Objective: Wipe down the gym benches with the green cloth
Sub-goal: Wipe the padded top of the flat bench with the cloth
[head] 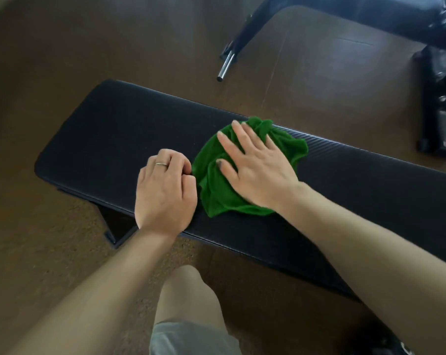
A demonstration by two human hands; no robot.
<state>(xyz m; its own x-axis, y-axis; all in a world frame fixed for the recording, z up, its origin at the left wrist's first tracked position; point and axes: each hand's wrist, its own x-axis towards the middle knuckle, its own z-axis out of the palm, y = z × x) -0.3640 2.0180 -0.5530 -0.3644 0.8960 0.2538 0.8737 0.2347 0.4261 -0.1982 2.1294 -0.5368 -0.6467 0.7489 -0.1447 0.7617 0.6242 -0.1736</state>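
Observation:
A long black padded gym bench [101, 129] runs across the view from upper left to lower right. A crumpled green cloth [218, 193] lies on its middle. My right hand [257, 167] lies flat on the cloth with straight, spread fingers, pressing it onto the pad. My left hand [164, 190], with a ring on one finger, rests on the bench just left of the cloth, its fingers curled under at the cloth's edge. Whether those fingers pinch the cloth is hidden.
Brown gym flooring [63, 47] surrounds the bench. A black frame with a chrome bar end [225, 65] stands beyond the bench. Dark equipment [439, 98] fills the right edge. My bare knee [188, 295] and grey shorts are below, close to the bench's near side.

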